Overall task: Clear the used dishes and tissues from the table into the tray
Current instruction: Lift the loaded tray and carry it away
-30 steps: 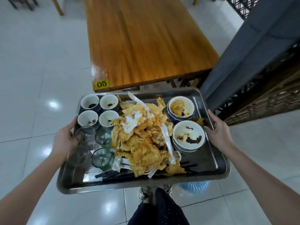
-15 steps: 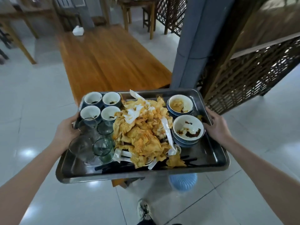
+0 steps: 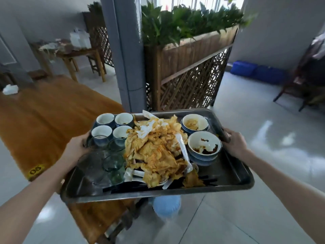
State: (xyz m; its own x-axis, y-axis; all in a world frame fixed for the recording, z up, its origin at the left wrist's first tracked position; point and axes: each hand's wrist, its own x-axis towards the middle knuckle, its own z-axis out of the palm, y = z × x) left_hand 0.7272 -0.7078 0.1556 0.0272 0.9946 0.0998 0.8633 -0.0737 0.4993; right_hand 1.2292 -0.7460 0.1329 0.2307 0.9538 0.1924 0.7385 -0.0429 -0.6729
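The tray (image 3: 230, 173) sits in the lower middle of the frame, held off any surface above the floor and the near corner of the bench (image 3: 52, 117). A heap of orange-stained tissues (image 3: 154, 152) fills its centre. Four small cups (image 3: 105, 119) stand in a square at its upper left corner, and clear glasses (image 3: 113, 162) stand just below them. Along its right side are two stacks of bowls (image 3: 204, 145), the upper ones smeared with dark sauce. Black chopsticks (image 3: 133, 186) lie along the lower edge, partly under the tissues.

The left hand (image 3: 77, 147) grips the tray's left rim beside the cups and glasses. The right hand (image 3: 233, 145) grips the right rim beside the nearer bowl stack, with its fingers curled over the edge.

The bench runs off to the left of the frame, with a yellow number sticker (image 3: 36, 169) at its corner and a white crumpled wad (image 3: 10, 89) at the far left. A pale blue round thing (image 3: 167, 206) shows under the tray's lower edge. A grey pillar (image 3: 126, 59) rises at top centre, and a wooden lattice planter (image 3: 190, 71) with green leaves (image 3: 184, 22) stands to its right. Blue crates (image 3: 256, 71) lie on the floor at the right.
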